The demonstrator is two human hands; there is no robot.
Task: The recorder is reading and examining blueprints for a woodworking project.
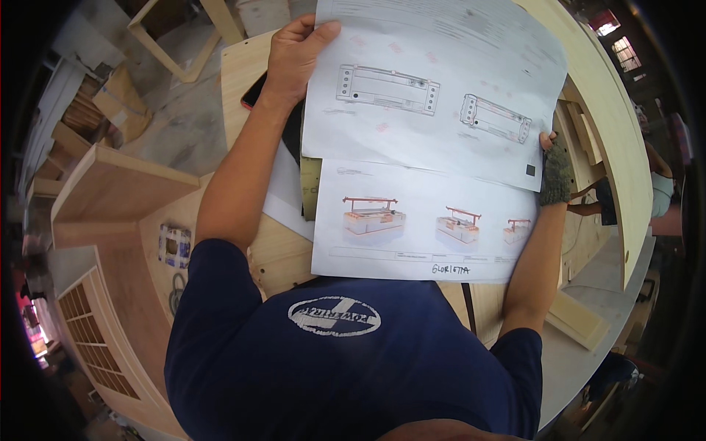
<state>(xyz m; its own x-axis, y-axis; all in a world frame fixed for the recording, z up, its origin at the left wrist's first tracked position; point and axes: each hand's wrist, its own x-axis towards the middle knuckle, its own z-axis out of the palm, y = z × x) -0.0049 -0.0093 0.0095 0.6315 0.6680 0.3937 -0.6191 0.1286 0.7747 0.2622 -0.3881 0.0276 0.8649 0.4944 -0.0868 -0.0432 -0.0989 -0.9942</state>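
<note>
Two large printed sheets are spread before me. The upper drawing sheet [412,140] shows line plans of long rectangular units. Below it, overlapped by its lower edge, the second drawing sheet [412,253] carries small coloured views of counter-like pieces with red frames. My left hand [298,55], bare, is closed on the upper sheet's left edge, thumb on top. At the right edge my right hand [557,169], in a dark knitted glove with the thumb tip bare, pinches the sheets; its other fingers are hidden behind the paper.
A red-edged phone [254,92] lies on the wooden panel [239,66] at left. Left of me stands a plywood cabinet [121,187] with a roll of tape [175,246]. A curved plywood piece [614,140] rises at right, with another person [662,195] beyond it. A wooden frame [184,70] stands farther off.
</note>
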